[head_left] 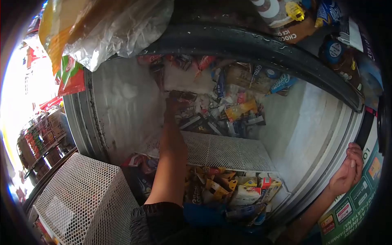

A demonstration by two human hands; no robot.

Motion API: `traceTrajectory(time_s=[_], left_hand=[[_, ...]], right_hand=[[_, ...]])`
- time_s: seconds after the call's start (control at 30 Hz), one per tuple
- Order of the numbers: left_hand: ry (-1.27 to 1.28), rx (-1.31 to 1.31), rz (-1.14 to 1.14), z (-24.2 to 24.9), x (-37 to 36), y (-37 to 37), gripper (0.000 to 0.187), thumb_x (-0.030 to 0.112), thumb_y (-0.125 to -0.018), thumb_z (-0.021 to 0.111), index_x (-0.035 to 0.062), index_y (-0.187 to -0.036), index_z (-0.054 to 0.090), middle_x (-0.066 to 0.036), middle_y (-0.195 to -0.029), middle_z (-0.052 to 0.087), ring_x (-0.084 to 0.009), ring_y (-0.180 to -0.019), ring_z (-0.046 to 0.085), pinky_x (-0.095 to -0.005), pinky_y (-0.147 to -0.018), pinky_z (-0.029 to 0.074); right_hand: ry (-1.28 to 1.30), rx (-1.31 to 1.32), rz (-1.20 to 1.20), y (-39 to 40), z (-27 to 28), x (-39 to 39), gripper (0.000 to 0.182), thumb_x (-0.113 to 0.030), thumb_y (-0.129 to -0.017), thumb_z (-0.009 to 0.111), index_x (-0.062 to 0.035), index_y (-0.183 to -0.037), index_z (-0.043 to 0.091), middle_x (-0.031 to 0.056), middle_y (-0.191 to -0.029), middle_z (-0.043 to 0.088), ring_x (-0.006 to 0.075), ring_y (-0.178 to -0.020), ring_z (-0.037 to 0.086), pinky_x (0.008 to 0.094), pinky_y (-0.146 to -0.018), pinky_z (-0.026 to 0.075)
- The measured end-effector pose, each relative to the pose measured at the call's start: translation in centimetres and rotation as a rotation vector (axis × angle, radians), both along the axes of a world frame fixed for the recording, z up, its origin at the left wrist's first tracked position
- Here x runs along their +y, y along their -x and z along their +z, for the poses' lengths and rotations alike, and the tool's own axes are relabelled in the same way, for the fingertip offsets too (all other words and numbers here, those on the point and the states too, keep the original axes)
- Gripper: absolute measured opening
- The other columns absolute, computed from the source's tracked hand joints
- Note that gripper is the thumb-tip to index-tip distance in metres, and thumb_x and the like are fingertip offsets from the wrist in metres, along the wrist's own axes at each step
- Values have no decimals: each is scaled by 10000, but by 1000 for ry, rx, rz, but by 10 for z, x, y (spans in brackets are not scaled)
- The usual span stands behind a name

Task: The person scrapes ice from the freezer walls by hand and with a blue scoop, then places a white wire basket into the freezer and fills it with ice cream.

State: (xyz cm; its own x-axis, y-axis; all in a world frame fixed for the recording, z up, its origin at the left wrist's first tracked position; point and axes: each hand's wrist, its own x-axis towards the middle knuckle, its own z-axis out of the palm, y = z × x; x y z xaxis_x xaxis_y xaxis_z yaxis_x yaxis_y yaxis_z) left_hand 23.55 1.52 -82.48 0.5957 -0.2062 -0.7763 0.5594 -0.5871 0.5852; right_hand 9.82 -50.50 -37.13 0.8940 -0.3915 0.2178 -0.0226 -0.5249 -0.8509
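Right hand (346, 171) curls over the freezer rim (326, 157).

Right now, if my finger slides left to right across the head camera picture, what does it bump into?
White mesh basket at the far left → left hand → yellow-orange wrapped packet → blue Cornetto packet → right hand.

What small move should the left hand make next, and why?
Probably a slight, careful advance of the left hand toward the loose packets low in the freezer: the arm already reaches in and the hand points toward that pile, but shadow hides whether the fingers touch anything. The right hand is at the freezer's edge.
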Motion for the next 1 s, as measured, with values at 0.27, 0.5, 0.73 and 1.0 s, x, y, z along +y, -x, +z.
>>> traceTrajectory(time_s=[0.27, 0.5, 0.73, 1.0], left_hand=[[217, 4, 241, 14, -7, -2, 912, 297, -517, 848, -54, -1231, 403, -159, -1136, 543, -221, -986, 557, -342, -747, 478], [-325, 262, -9, 81, -25, -21, 958, 405, -498, 822, -69, -1218, 406, -161, -991, 609, -213, -898, 605, -346, -701, 492], [-485, -43, -459, 112, -47, -33, 941, 431, -493, 801, -62, -1206, 434, -184, -1020, 604, -230, -947, 593, -363, -762, 485], [-42, -88, -366, 312, -138, -41, 754, 444, -565, 770, -35, -1095, 528, -138, -974, 605, -205, -877, 591, -321, -738, 475]], right_hand=[[-7, 15, -4, 2, 2, -1, 200, -58, -804, 369, 45, -889, 519, 157, -903, 493, 301, -960, 443, 416, -893, 321], [-63, -57, -14, -6, 0, 7, 197, -5, -784, 397, 64, -890, 547, 175, -883, 555, 310, -946, 493, 409, -881, 370], [-174, -111, -63, -13, 7, 19, 141, 28, -800, 472, 51, -867, 594, 125, -911, 600, 168, -831, 558, 265, -774, 435], [-378, -118, -29, -11, 10, 20, 119, 19, -819, 499, 46, -870, 603, 71, -833, 599, 117, -797, 559, 223, -763, 423]])
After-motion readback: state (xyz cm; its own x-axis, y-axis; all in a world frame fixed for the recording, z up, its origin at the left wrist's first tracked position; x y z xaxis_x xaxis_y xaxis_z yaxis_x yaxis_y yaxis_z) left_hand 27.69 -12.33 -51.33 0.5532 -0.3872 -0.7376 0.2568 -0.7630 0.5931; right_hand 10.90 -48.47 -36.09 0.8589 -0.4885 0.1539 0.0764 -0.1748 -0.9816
